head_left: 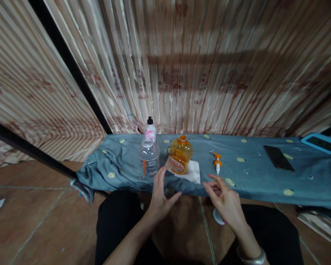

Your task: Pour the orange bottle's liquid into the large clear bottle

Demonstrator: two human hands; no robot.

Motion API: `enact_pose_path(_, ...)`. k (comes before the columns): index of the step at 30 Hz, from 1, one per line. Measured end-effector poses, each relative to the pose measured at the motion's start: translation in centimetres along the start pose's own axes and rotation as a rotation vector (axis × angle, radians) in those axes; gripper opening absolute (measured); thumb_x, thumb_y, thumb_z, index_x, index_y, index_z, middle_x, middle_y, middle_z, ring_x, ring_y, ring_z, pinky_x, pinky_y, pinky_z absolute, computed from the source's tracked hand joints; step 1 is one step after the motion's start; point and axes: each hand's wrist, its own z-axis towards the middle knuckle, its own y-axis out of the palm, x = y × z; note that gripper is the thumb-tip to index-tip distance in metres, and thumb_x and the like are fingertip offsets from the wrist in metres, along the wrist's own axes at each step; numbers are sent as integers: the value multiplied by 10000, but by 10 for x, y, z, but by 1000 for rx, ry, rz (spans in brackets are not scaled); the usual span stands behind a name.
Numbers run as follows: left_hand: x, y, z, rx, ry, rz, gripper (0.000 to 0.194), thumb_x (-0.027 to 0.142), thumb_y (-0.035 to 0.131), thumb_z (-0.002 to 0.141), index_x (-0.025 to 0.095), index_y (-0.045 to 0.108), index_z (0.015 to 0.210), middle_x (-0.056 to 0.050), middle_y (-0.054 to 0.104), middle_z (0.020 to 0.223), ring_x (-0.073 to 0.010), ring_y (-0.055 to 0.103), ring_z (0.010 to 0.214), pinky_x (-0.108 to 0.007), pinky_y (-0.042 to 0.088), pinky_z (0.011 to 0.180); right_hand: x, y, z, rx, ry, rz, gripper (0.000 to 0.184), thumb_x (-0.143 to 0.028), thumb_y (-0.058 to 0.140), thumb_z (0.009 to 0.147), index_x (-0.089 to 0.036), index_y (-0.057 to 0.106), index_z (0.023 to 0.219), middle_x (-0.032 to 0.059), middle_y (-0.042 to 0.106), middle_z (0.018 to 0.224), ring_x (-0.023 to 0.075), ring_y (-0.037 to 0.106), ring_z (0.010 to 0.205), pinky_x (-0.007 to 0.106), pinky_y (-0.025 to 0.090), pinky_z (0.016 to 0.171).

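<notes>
My left hand (160, 193) hovers open with its fingers stretched up, just below an orange bottle (180, 154) whose cap is off. The bottle stands on a white tissue (193, 173). Left of it stands a clear plastic bottle (149, 157), and behind that a small bottle with a black cap and pink label (150, 129). My right hand (226, 200) is open with loosely curled fingers, holding nothing, near an orange-and-white pump head (217, 163) that lies on the blue cloth (253, 176).
The blue cloth covers a low surface in front of a striped curtain (198, 66). A black phone (278, 157) lies on the right, with a blue-framed tablet (321, 142) beyond it. A small white and pink object (217, 217) lies on the tiled floor (33, 221) under my right hand.
</notes>
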Motion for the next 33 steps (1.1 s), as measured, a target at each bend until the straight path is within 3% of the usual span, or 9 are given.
enact_pose_path(3,-3,-26,-17,145,-129,41,731,340,722,793,239,354,1417,-135,503,1352,-288,521,1259,-497,434,1074,3,26,-28,-132,32,129,480,-561,513,829,-190,550,1132,77,752,839,255,720,748,375,532,712)
enact_pose_path(7,-20,-46,7,355,-214,43,920,370,807,686,225,307,1444,-157,387,1477,-324,380,1391,-513,333,1150,0,62,-60,-331,29,246,385,-494,514,851,-201,582,1092,48,731,787,238,708,746,349,523,685)
enact_pose_path(10,-39,-43,38,331,-289,-34,1127,353,872,573,217,217,1480,-177,314,1539,-335,294,1446,-506,275,1183,-4,81,-78,-436,36,294,350,-438,513,833,-178,615,1042,52,702,753,239,689,719,359,513,677)
enact_pose_path(13,-51,-33,60,286,-348,-102,1155,320,877,547,205,203,1477,-177,418,1478,-315,429,1371,-458,365,1139,1,92,-90,-489,58,329,362,-420,517,806,-151,625,1024,76,696,751,258,678,727,384,506,682)
enact_pose_path(20,-48,-25,71,358,-456,-25,841,310,840,547,160,446,1274,-120,648,1162,-291,637,1086,-423,509,950,24,103,-95,-517,76,409,326,-426,542,788,-170,630,969,52,677,697,246,656,694,379,503,675)
enact_pose_path(23,-47,-24,72,373,-458,-38,726,289,831,541,174,492,1173,-80,673,1068,-255,666,973,-374,534,867,20,100,-90,-499,74,430,314,-431,551,795,-173,640,949,46,688,670,232,651,639,358,502,625)
enact_pose_path(26,-49,-22,70,397,-453,-50,738,296,835,534,176,490,1175,-75,670,1067,-254,663,981,-371,531,869,15,85,-83,-432,60,428,276,-435,586,814,-205,675,939,45,730,720,222,670,659,342,515,638)
enact_pose_path(30,-54,-20,67,391,-467,-53,793,321,837,545,161,469,1229,-106,657,1113,-287,643,1064,-414,514,931,16,46,-56,-293,38,419,308,-522,628,819,-245,719,919,43,765,764,230,706,692,327,538,614)
enact_pose_path(33,-56,-18,64,378,-474,-38,788,333,833,553,155,476,1232,-119,649,1137,-303,629,1098,-434,502,960,23,13,-10,-157,19,398,375,-577,644,809,-240,707,961,39,765,782,213,707,714,338,556,682)
